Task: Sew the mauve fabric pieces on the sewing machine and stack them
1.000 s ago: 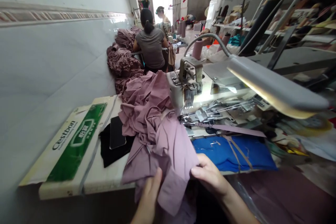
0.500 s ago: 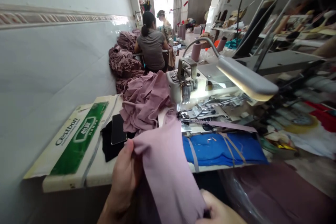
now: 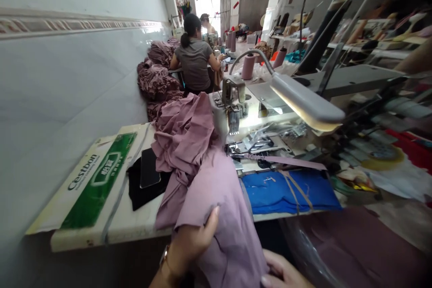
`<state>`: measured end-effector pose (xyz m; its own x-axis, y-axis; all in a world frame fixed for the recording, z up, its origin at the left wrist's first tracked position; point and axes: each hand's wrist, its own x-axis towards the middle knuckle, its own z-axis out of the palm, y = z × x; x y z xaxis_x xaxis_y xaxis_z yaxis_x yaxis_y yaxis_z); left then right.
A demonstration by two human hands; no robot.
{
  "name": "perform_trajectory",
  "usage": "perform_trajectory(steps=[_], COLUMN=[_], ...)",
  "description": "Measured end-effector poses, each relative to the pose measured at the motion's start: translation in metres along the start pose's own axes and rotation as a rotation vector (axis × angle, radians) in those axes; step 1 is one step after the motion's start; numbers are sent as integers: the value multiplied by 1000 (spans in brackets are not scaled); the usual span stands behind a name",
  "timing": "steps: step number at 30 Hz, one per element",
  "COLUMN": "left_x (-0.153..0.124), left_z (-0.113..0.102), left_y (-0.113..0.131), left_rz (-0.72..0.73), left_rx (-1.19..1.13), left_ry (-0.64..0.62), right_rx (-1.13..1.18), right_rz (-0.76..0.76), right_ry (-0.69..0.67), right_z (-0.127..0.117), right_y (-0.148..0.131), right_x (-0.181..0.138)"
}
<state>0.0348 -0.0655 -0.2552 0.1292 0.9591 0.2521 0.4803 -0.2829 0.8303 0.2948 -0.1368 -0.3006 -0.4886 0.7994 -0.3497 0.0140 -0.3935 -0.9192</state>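
A mauve fabric piece runs from the sewing machine down towards me, its far end at the needle area. My left hand is closed on its left side, thumb on top and the other fingers hidden beneath the cloth. At the lower right edge, my right hand pinches the same fabric; part of that hand is cut off by the frame. A narrow mauve strip stretches from the needle area to the right. Behind the piece lies a heap of mauve fabric.
A black phone rests on a dark cloth, left of the heap. A Cestbon cardboard sheet covers the table's left end. A blue wrapped pad lines the front edge. The lamp overhangs the machine. A co-worker sits ahead.
My left hand has moved right and down, its thumb now lying over the fabric. More mauve cloth hangs at the table's front edge. My right hand stays on the lower right edge.
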Motion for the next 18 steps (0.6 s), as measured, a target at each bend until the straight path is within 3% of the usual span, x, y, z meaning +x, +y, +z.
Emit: perform_trajectory(steps=[4, 8, 13, 18], left_x=[28, 56, 89, 116], left_z=[-5, -15, -21, -19], left_y=[18, 39, 44, 46], left_rz=[-6, -90, -71, -56], left_rx=[180, 76, -64, -198], left_ry=[93, 133, 237, 165], right_rx=[-138, -130, -78, -49], right_rz=[-97, -179, -162, -166], right_ry=[87, 176, 197, 216], right_z=[-3, -8, -12, -12], right_y=[-8, -19, -22, -19], right_x=[19, 32, 38, 44])
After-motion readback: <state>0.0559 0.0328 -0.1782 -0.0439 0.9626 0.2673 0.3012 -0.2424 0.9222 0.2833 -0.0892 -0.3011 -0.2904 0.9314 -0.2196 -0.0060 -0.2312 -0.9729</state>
